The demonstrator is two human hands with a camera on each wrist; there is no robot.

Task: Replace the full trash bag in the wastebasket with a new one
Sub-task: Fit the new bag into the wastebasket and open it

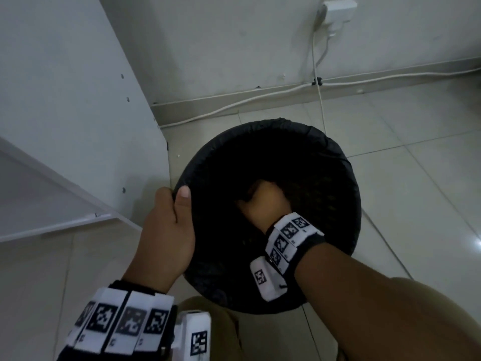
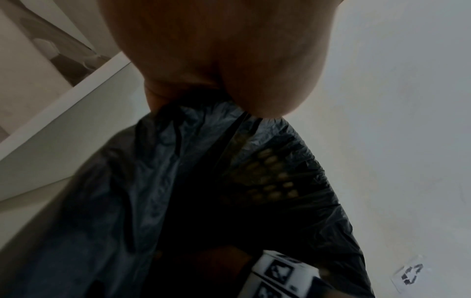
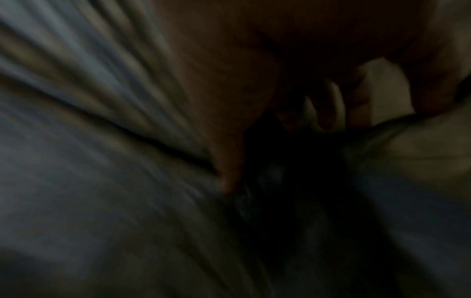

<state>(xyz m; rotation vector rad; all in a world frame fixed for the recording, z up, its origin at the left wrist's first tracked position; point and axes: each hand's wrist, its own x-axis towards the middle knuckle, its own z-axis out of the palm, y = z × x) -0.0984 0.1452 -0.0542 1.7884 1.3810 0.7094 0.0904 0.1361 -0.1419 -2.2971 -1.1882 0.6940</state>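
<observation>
A round black mesh wastebasket [image 1: 350, 178] stands on the tiled floor, with a black trash bag [image 1: 263, 131] stretched over its rim. My left hand [image 1: 174, 195] grips the rim and bag at the left side, thumb on the inside. In the left wrist view the thumb [image 2: 254, 80] presses the bag [image 2: 165, 161] against the mesh wall [image 2: 270, 177]. My right hand [image 1: 263, 198] reaches down inside the basket, fingers curled into a fist against the plastic. In the blurred right wrist view the curled fingers [image 3: 328, 104] sit among bag folds [image 3: 102, 181]; no held thing shows.
A white cabinet side [image 1: 78, 100] and an open white door panel [image 1: 52, 199] stand close on the left. The wall with a baseboard cable [image 1: 234, 100] and a socket [image 1: 338, 9] lies behind. Floor tiles [image 1: 416, 152] extend to the right. My knee [image 1: 213, 332] is below the basket.
</observation>
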